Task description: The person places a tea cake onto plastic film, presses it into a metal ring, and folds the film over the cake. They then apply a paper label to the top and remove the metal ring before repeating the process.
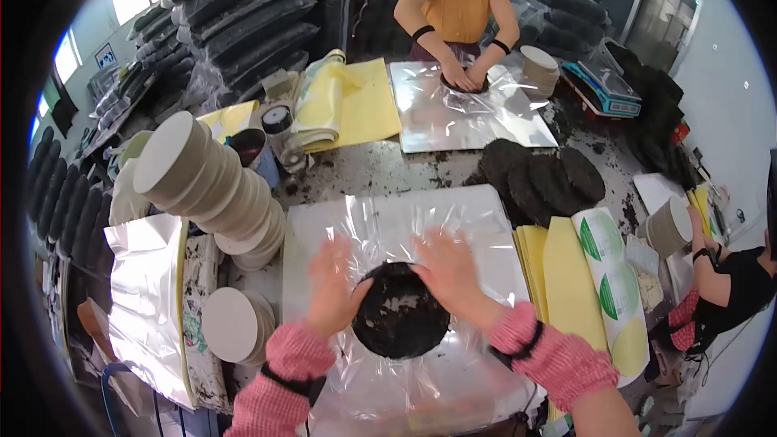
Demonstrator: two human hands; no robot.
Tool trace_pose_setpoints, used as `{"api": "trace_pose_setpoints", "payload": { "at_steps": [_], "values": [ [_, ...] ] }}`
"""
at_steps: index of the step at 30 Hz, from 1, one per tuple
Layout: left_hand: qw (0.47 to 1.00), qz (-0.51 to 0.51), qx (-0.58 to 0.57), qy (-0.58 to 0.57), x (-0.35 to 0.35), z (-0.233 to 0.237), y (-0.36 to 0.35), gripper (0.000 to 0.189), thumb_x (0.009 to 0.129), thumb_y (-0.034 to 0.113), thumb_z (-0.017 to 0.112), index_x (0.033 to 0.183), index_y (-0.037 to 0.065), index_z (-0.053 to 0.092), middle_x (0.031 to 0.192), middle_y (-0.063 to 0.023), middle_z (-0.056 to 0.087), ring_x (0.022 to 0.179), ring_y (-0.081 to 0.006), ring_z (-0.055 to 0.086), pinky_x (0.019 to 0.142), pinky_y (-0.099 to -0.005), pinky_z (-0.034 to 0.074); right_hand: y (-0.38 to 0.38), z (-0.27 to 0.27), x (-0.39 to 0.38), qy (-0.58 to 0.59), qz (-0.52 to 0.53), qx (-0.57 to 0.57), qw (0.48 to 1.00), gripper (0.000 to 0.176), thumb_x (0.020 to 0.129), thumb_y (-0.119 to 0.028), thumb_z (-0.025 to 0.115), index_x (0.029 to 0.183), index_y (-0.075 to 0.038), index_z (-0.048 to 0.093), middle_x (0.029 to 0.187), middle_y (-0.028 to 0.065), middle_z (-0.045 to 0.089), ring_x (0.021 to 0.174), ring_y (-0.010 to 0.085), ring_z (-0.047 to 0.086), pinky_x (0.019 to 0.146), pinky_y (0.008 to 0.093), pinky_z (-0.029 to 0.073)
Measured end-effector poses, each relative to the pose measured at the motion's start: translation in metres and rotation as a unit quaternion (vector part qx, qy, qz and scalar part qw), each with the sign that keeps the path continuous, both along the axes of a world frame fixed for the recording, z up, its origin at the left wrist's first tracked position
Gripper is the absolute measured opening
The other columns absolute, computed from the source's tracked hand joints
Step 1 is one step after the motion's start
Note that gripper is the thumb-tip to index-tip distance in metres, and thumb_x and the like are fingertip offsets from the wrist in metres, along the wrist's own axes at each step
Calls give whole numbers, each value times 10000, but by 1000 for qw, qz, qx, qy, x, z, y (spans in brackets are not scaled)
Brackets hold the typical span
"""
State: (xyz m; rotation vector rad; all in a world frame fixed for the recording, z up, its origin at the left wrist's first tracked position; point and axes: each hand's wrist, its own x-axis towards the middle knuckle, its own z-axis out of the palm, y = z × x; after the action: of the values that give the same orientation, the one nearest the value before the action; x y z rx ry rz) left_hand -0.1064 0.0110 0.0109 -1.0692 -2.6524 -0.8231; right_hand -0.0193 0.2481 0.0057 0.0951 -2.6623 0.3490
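Note:
A dark, round, crumbly cake (402, 325) lies flat on clear plastic film (388, 231) over a pale board (486, 222). My left hand (332, 287) is at the cake's upper left, fingers stretched forward and slightly blurred, thumb at its rim. At the upper right, my right hand (449, 271) is likewise open, its thumb by the edge and its fingers blurred. Neither hand is closed around anything. The film is creased around the cake.
Stacked pale discs (206, 174) lean at the left, beside a shorter disc stack (231, 325). Several dark cakes (542, 178) lie beyond the board. Yellow sheets (571, 275) and green-and-white labels (609, 263) sit at the right. Two co-workers (461, 4) work across and at the right.

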Motion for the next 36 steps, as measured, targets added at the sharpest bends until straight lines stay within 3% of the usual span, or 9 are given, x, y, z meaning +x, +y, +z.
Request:
{"api": "trace_pose_setpoints", "payload": {
  "at_steps": [5, 7, 13, 15, 19, 21, 24, 27, 36],
  "values": [
    [929, 221, 156, -252, 28, -40, -96, 477, 930, 153, 652, 1325, -71, 504, 1022, -169, 668, 862, -254, 644, 761, -368, 508, 55, 1, 114, -71, -218, -272, 935, 637, 885, -137, 678, 1440, 0, 398, 1050, 172, 673, 911, 261, 647, 812, 424, 502],
    [850, -6, 131, -510, 36, 6, -102, 297, 971, 118, 606, 1188, -84, 589, 820, -78, 655, 644, -136, 603, 568, -244, 445, 55, 33, 133, -213, -221, -433, 848, 605, 889, -77, 660, 1428, 26, 405, 929, 134, 704, 756, 196, 666, 666, 355, 537],
    [798, 89, 398, -444, 33, 7, -123, 315, 969, 198, 633, 1213, 0, 620, 889, -89, 681, 732, -171, 669, 616, -259, 531, 103, 45, 121, 123, -158, -700, 685, 347, 901, -11, 619, 1245, 12, 581, 750, 64, 679, 605, 99, 617, 566, 251, 510],
    [998, -57, -10, 19, 49, -21, -114, 455, 908, 324, 687, 1226, 7, 613, 1091, -127, 678, 971, -270, 685, 809, -363, 563, 107, -12, 133, 95, -168, -570, 798, 296, 900, -53, 642, 1188, 2, 600, 735, 60, 668, 621, 120, 628, 636, 244, 526],
    [973, -212, 69, 61, 77, 15, -34, 488, 795, 332, 778, 1160, 45, 628, 1143, -151, 658, 1086, -308, 639, 1069, -443, 424, 30, -35, 149, -68, -9, -103, 992, 560, 792, -99, 783, 1286, -8, 535, 1163, 88, 624, 1033, 223, 625, 877, 388, 530],
    [965, -256, 56, -8, 80, 9, -14, 433, 790, 308, 779, 1098, 45, 626, 1074, -145, 662, 1023, -308, 642, 1041, -439, 436, -3, -29, 144, -118, 109, -605, 780, 1018, 745, -276, 880, 1517, -36, 262, 1525, 171, 353, 1417, 340, 346, 1196, 470, 261],
    [977, -190, 14, -91, 80, 1, 14, 355, 781, 265, 774, 1008, 48, 608, 946, -126, 654, 904, -308, 634, 975, -443, 449, 7, -94, 141, 17, 84, -809, 581, 1169, 709, -181, 893, 1568, -7, 119, 1562, 146, 299, 1442, 241, 299, 1204, 357, 228],
    [992, -50, 7, -117, 94, -10, 26, 368, 759, 219, 774, 1023, 47, 585, 854, -85, 640, 861, -299, 623, 890, -456, 434, 4, -11, 109, 40, -16, -493, 869, 979, 788, -194, 825, 1547, -7, 236, 1550, 192, 322, 1421, 284, 358, 1186, 382, 263],
    [873, -135, 343, -319, 67, 42, 36, 756, 709, 143, 835, 1351, -11, 467, 1338, -211, 486, 1242, -355, 507, 1060, -439, 402, -48, 31, 65, -55, 68, -176, 981, 412, 723, -19, 669, 1135, -13, 654, 1156, 153, 650, 1082, 325, 619, 959, 391, 484]
  ]
}}
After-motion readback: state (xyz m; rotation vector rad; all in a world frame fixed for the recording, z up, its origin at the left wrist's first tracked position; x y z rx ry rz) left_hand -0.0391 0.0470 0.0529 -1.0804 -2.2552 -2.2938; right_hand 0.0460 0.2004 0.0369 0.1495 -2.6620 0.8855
